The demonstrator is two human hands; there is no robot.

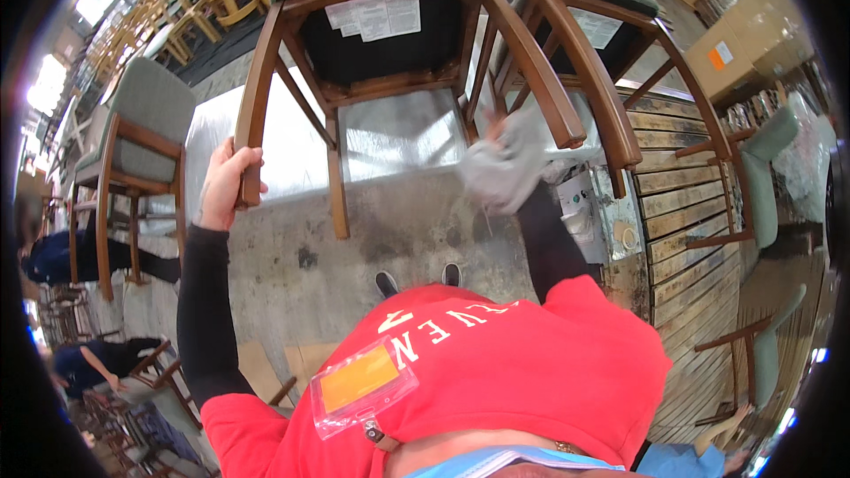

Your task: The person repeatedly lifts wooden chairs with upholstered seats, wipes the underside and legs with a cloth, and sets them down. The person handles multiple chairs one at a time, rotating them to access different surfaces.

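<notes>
1. At the left centre of the frame, the left hand is clenched around the foot of a leg of an upturned wooden chair (green padded seat at the top edge).
2. Right of centre, the right hand grips a grey cloth, pressed against the chair's arm rail.
3. The chair rests on a foil-covered table.
4. A second upturned chair stands just beside it, upper right.

Two upturned wooden chairs, one grey rag, two hands
</notes>
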